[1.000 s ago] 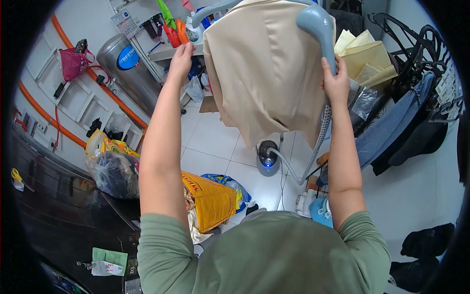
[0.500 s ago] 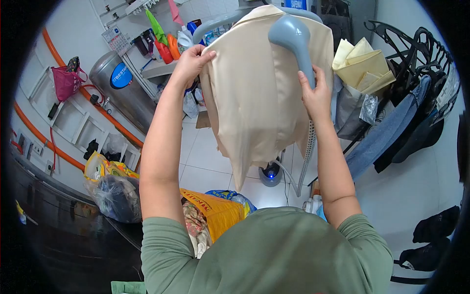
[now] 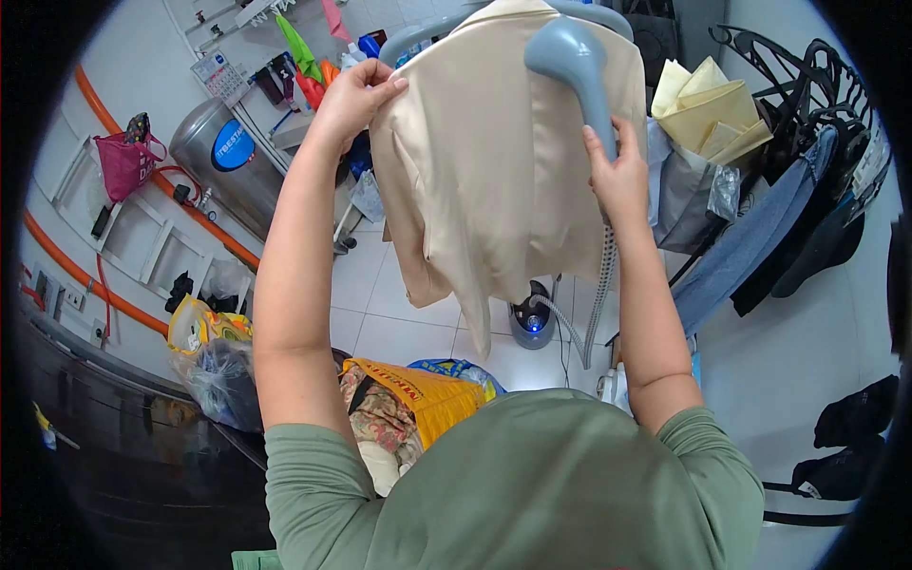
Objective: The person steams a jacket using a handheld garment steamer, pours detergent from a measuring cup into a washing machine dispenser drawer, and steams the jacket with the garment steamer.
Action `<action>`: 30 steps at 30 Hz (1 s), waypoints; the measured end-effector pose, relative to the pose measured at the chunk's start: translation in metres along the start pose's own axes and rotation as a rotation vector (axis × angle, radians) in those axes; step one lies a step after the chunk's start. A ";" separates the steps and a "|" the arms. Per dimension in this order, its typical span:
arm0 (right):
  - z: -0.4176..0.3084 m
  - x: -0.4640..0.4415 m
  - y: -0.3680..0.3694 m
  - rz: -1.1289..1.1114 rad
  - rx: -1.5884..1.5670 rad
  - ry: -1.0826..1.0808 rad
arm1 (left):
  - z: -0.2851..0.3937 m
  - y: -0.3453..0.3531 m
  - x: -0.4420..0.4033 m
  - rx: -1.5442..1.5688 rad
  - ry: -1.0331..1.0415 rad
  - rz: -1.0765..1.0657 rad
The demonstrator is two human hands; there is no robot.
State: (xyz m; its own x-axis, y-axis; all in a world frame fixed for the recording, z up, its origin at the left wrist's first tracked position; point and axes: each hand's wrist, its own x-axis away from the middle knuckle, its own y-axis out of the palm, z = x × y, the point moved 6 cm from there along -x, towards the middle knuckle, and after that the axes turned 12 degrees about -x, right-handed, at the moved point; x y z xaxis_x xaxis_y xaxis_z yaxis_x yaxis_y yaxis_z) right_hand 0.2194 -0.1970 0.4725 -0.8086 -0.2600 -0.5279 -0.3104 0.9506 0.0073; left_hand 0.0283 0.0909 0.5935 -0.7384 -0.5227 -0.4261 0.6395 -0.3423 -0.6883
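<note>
Steamer [image 3: 567, 59] held before a hanging jacket [image 3: 494, 123]

The jacket hangs on the hanger [image 3: 408, 40]; below the hanger's left end, the left hand [image 3: 353, 100] pinches its edge between thumb and fingers. The right hand [image 3: 619, 180] is wrapped round the steamer's handle; whether steamer and jacket touch, I cannot tell. A hose [image 3: 600, 285] hangs below.

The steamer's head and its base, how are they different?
The steamer head is up in the right hand; the base stands on the floor. The head is plain blue-grey; the base has a dark top and a glowing blue light. Both share one ribbed hose.
</note>
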 end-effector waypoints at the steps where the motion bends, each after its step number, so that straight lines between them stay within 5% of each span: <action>1: -0.004 0.005 0.005 -0.018 0.009 -0.071 | 0.001 0.000 -0.002 -0.069 0.028 0.022; 3: -0.014 0.019 0.023 -0.055 0.023 -0.212 | 0.001 0.002 0.000 -0.025 0.011 0.038; 10: -0.006 0.021 0.025 -0.028 0.016 -0.142 | -0.052 0.054 0.045 0.169 -0.146 -0.148; 18: -0.024 0.051 0.067 -0.220 0.037 -0.216 | -0.138 0.075 0.138 0.111 -0.357 0.242; 24: -0.017 0.041 0.062 -0.100 0.102 -0.220 | -0.122 0.049 0.171 -0.213 -0.112 0.660; 30: -0.028 0.055 0.082 -0.227 0.107 -0.314 | -0.102 0.045 0.196 -0.391 -0.035 0.698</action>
State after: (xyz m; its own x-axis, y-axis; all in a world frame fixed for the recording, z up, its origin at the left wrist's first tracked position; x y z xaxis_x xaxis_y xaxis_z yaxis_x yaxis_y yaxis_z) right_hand 0.1360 -0.1382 0.4676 -0.5283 -0.4167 -0.7397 -0.3961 0.8916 -0.2193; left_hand -0.1098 0.0531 0.4192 -0.1843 -0.5414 -0.8203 0.8253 0.3681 -0.4283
